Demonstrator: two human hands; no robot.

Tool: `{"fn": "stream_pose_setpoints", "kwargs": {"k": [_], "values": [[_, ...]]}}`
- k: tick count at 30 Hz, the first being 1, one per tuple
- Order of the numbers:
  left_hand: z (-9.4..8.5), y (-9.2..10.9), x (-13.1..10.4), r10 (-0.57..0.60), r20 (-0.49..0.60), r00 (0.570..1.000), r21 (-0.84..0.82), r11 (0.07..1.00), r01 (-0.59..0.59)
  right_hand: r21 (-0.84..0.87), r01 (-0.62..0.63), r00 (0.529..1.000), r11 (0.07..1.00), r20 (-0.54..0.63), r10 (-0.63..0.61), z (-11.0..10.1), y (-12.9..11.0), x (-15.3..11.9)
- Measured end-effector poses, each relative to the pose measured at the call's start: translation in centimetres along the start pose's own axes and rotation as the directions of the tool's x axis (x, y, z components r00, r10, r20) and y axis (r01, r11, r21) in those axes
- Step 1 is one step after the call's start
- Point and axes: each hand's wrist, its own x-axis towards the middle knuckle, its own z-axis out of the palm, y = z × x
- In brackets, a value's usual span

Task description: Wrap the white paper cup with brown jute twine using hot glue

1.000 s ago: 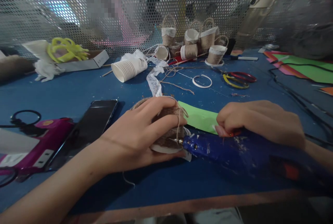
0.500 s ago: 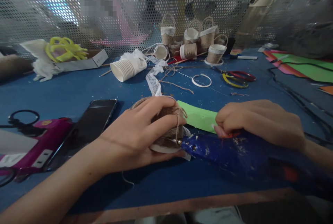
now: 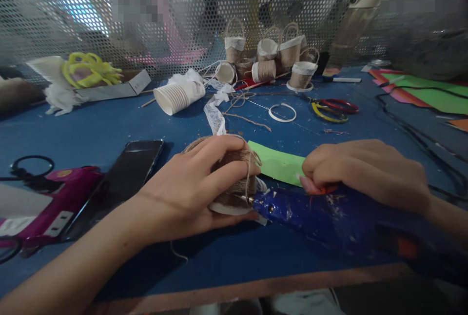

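Observation:
My left hand (image 3: 204,183) is wrapped over a twine-wound paper cup (image 3: 239,186) lying at the table's middle, its pale rim showing under my fingers. A loose strand of twine hangs over the cup's side. My right hand (image 3: 365,171) grips a blue hot glue gun (image 3: 314,212), its fingers curled around the orange trigger. The gun's metal nozzle touches or nearly touches the twine on the cup; I cannot tell which. A green paper strip (image 3: 280,163) lies behind the gun, between my hands. White lace ribbon (image 3: 215,115) runs back from the cup.
Left are a phone (image 3: 120,178) and a magenta device (image 3: 66,198). Stacked paper cups (image 3: 175,96), a white ring (image 3: 282,112) and scissors (image 3: 332,110) lie beyond my hands. Small twine baskets (image 3: 234,49) stand by the mesh screen (image 3: 197,3). Coloured paper (image 3: 435,93) and black cables lie right.
Both hands, the cup and the glue gun hold nearly the same positions. The whole view has shifted very slightly.

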Motion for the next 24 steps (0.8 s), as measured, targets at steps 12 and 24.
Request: {"fn": "stream_pose_setpoints", "kwargs": {"k": [12, 24], "values": [[0.0, -0.2, -0.1, -0.025, -0.019, 1.000, -0.045, 0.999, 0.024, -0.019, -0.097, 0.993, 0.995, -0.076, 0.095, 0.1, -0.9, -0.1], [-0.1, -0.2, -0.3, -0.082, 0.007, 0.997, -0.056, 0.995, 0.082, 0.037, -0.169, 0.981, 0.985, -0.089, 0.172, -0.4, -1.4, 0.1]]}}
